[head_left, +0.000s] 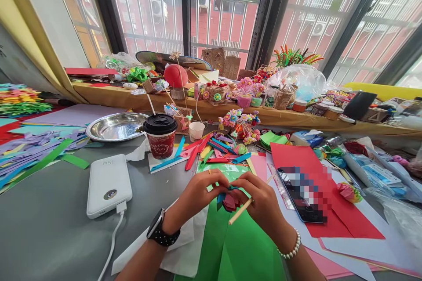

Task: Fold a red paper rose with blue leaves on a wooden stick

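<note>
Over a green paper sheet (237, 246), both my hands meet at the middle of the grey table. My left hand (201, 193), with a black watch on its wrist, pinches a blue paper strip (220, 197). My right hand (263, 202), wearing a pearl bracelet, is closed on a thin wooden stick (240, 211) that carries a small dark red paper flower (231, 203). The blue strip lies against the flower between my fingertips.
A white power bank (108, 184) with its cable lies to the left, a red paper cup (161, 137) with a black lid behind it, beside a steel dish (115, 126). A phone (305, 194) rests on red paper (343, 217) to the right. Paper strips and finished paper flowers crowd the windowsill.
</note>
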`<state>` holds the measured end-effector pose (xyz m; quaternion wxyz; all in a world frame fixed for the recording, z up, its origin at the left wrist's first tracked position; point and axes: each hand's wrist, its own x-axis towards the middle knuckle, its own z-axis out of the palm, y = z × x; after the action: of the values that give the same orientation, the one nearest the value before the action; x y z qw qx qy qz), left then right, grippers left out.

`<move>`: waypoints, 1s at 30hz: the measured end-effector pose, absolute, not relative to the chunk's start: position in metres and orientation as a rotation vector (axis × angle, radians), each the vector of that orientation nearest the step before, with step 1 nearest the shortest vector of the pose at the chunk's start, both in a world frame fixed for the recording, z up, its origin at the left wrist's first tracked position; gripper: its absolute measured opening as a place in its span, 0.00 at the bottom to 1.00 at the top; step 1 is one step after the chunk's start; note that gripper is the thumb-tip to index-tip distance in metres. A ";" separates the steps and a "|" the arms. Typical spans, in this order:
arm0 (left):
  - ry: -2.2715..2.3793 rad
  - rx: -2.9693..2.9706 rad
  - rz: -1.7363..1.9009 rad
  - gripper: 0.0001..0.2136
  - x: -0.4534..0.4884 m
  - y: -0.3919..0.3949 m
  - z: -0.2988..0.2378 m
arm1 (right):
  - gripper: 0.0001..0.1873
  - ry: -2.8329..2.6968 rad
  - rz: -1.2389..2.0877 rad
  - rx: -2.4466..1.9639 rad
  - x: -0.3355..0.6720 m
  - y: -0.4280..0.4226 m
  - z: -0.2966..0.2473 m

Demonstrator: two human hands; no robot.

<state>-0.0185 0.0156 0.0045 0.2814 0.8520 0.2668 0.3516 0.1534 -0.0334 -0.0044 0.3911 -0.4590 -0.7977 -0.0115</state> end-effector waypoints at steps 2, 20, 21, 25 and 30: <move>0.702 2.267 0.937 0.03 -0.019 0.015 0.004 | 0.07 -2.040 -0.011 -1.168 0.153 -0.033 -0.005; 0.720 2.185 0.808 0.06 -0.017 0.002 0.014 | 0.08 -1.970 -0.117 -1.238 0.153 -0.031 -0.010; 0.726 2.190 0.811 0.05 -0.016 0.002 0.013 | 0.08 -1.972 -0.115 -1.239 0.153 -0.031 -0.010; 0.731 2.188 0.797 0.05 -0.015 0.004 0.011 | 0.07 -1.972 -0.105 -1.258 0.153 -0.032 -0.010; 0.735 2.185 0.775 0.05 -0.017 0.005 0.012 | 0.07 -1.980 -0.038 -1.294 0.154 -0.032 -0.008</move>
<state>-0.0166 0.0048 0.0122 0.3471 0.8425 0.2835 0.2989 0.1537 -0.0319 -0.0077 0.3783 -0.5065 -0.7747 -0.0148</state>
